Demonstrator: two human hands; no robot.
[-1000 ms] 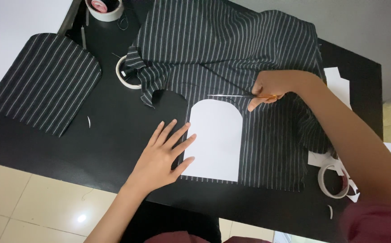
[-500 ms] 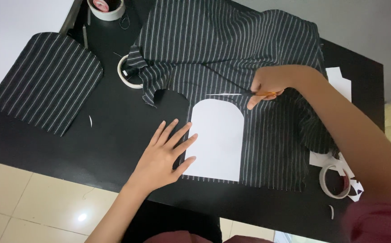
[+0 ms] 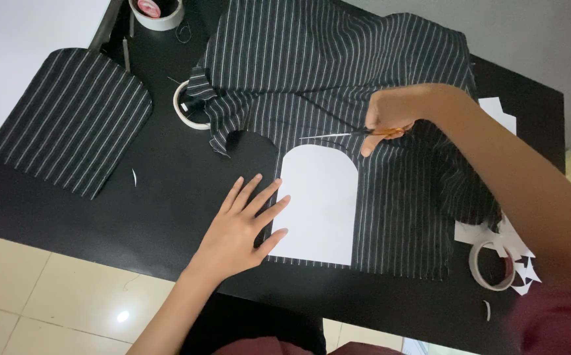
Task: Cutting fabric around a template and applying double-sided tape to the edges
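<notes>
Person at a black table (image 3: 167,197), seen from above.

Left hand (image 3: 243,227): flat, fingers (image 3: 259,200) spread wide, pressing on the left edge of a white paper template (image 3: 318,204) with a rounded top. The template lies on black pinstriped fabric (image 3: 338,66), near the cloth's lower edge.

Right hand (image 3: 390,115): fingers closed through the orange handles of a pair of scissors (image 3: 358,133). Blades point left, lying just above the template's curved top, in the fabric. Whether the blades are open or closed I cannot tell; they look nearly together.

Progress, as I judge it: one rounded striped piece (image 3: 68,121) already lies cut out, well apart at the far left of the table. A curved notch (image 3: 249,141) in the cloth left of the template suggests where it came from. The present cut appears to be at the arch, about halfway over; the right-hand side of the template is not yet cut free as far as I can see.

Also about: a tape roll (image 3: 190,108) partly under the cloth's edge, another roll with a red centre (image 3: 157,10) at the top, a third (image 3: 492,263) at lower right among white paper scraps (image 3: 519,260). Tiled floor (image 3: 36,289) below the table.
</notes>
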